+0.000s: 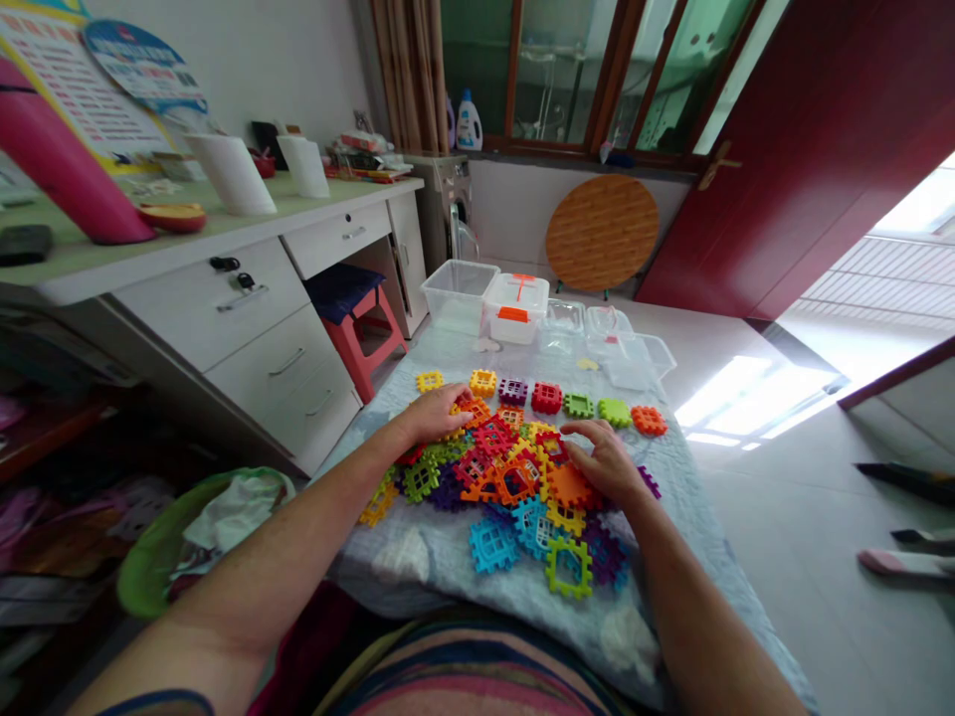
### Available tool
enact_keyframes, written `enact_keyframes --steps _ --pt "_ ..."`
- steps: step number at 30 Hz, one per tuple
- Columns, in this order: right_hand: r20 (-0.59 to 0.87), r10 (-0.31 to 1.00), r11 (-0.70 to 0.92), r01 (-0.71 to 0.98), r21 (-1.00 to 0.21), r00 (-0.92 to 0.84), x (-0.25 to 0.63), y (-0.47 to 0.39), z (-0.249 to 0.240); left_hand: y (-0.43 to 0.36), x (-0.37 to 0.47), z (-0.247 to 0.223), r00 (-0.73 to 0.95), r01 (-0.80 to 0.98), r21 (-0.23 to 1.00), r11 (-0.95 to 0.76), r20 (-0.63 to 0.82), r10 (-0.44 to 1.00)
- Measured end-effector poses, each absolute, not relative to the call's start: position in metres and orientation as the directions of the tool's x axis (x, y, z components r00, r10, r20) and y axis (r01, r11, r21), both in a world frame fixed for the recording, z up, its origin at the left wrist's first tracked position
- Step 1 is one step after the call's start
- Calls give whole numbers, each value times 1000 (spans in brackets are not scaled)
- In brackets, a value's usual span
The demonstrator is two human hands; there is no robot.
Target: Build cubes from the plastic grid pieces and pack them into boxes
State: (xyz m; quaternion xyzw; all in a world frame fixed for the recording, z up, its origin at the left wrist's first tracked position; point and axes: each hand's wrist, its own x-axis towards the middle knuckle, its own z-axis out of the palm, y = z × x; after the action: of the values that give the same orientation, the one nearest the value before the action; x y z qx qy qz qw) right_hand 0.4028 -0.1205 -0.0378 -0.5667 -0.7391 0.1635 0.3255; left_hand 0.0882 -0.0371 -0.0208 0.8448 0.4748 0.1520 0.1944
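We have our left hand (437,415) at the far left of a heap of pieces (494,436), fingers bent over yellow and orange ones; we cannot tell whether it pinches any. Our right hand (606,462) is at the heap's right, thumb and fingers spread beside an orange piece (571,485). The heap lies mid-bench (448,353), with a lime piece (553,569) at its near edge. Beyond it we see a row of pieces (547,398), then a lidded box (514,314) farther off.
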Motion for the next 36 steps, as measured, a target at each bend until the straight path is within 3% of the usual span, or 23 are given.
enact_keyframes --steps 6,10,18,25,36 --pt "308 932 351 700 -622 -193 395 -119 -35 -43 83 -11 591 670 538 -512 31 806" --pt "314 935 337 699 -630 -167 400 -120 -37 -46 65 3 559 670 586 -456 6 829" --pt "327 937 309 726 -614 -123 406 -121 -41 -37 34 2 620 752 373 -544 -119 776" --pt "318 940 302 743 -598 -126 407 -120 -44 -40 40 8 653 729 346 -591 -94 751" --pt "314 938 310 748 -587 -143 408 -121 -44 -44 58 12 657 746 184 -640 -42 753"
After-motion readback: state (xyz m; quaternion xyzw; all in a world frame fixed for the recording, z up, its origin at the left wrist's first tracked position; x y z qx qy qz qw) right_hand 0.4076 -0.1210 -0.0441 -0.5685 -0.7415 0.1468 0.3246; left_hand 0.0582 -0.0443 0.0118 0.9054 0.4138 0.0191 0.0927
